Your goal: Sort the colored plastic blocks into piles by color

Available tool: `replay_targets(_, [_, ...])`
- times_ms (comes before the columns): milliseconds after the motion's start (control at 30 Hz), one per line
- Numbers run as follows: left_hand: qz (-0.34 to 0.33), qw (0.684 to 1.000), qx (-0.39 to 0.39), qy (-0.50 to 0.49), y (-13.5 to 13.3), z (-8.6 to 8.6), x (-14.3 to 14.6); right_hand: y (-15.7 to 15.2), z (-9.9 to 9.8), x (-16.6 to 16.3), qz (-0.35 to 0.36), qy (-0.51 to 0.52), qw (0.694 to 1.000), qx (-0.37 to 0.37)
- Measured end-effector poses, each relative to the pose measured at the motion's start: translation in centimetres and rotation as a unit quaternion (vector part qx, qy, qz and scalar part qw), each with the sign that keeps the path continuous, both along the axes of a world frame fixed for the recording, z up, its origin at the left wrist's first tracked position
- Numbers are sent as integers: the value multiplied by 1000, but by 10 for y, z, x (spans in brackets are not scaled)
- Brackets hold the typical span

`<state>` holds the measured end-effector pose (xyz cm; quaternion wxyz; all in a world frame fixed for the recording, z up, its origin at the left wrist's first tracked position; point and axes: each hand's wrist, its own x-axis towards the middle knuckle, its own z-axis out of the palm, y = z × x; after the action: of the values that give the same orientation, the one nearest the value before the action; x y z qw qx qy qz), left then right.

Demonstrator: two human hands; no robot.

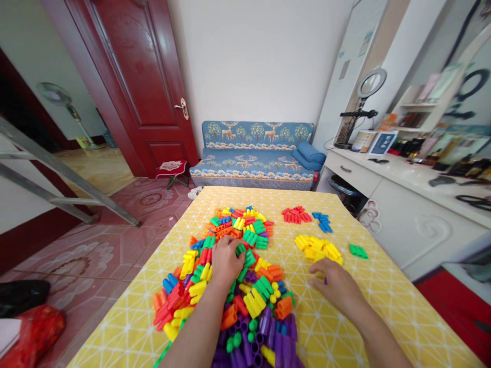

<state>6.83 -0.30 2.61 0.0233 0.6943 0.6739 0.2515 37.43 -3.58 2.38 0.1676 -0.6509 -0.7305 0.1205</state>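
Note:
A big heap of mixed plastic bullet blocks [238, 276] covers the left middle of a table with a yellow patterned cloth [383, 306]. My left hand [227, 259] rests on top of the heap, fingers curled down into the blocks. My right hand [333, 283] lies on the cloth just below a sorted pile of yellow blocks [317, 248], fingers closed over a small piece; a bit of purple shows under it. Farther back lie a red pile [296, 215] and a blue pile [322, 222]. A small green pile [358, 251] sits to the right.
A blue patterned sofa [255, 156] stands beyond the table's far edge. A white dresser [402, 204] with a ring light [371, 84] runs along the right. A red door [146, 87] is open at left, with a metal ladder [65, 179] and a small stool [172, 168] on the tiled floor.

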Motion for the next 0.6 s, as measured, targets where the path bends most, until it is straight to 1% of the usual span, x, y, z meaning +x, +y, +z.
replay_targets(100, [-5,1000,-11,16,0,-1,0,3,3,-33,44,86,994,45])
replay_targets(200, [-20,1000,-13,8,1,-2,0,7,2,-68,105,171,978,48])
replay_targets(267, [-39,999,11,-29,2,-1,-1,10,-1,-89,124,223,965,53])
replay_targets(333, [-57,993,57,-90,2,-1,0,12,-5,-106,123,270,953,68])
replay_targets(400, [-77,979,102,-161,1,0,1,13,-11,-118,115,311,939,89])
replay_targets(433, [-95,970,112,-194,0,1,2,13,-13,-122,111,329,933,100])
replay_targets(500, [-141,954,103,-244,-3,2,4,12,-16,-127,107,359,920,114])
replay_targets(600, [-200,940,73,-265,-7,5,6,8,-15,-127,110,391,908,99])
